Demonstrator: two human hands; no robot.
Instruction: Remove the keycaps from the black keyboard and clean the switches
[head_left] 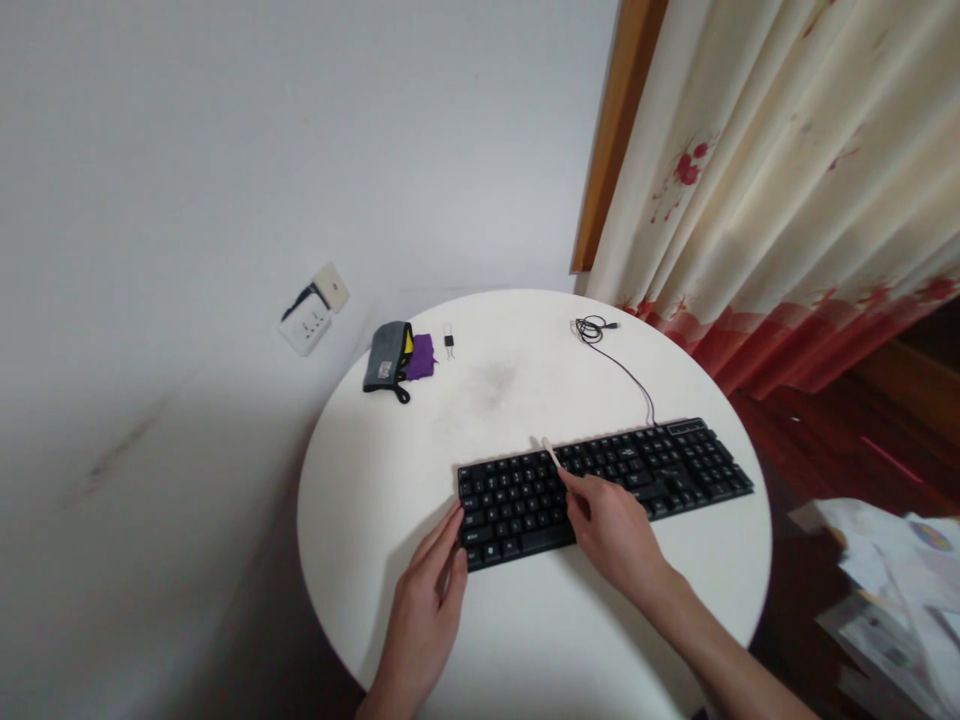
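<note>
A black keyboard [517, 505] lies slightly aslant on the white round table [360, 520]. My left hand [427, 605] rests at the keyboard's left end, fingers stretched out and touching its edge. Over the middle keys, my right hand [615, 525] pinches a thin whitish stick with a rounded tip, which looks like a cotton swab [551, 453]. Its tip points away from me near the keyboard's back edge; whether it touches the keys I cannot tell. The keyboard's cable [630, 375] runs back to a loose coil ending in a plug.
At the table's back left sit a grey pouch [386, 355] with black trim, a purple cloth [421, 357] and a black binder clip [449, 341]. A wall socket [306, 323] is beyond. A patterned curtain [787, 180] hangs at right; papers [892, 570] lie below.
</note>
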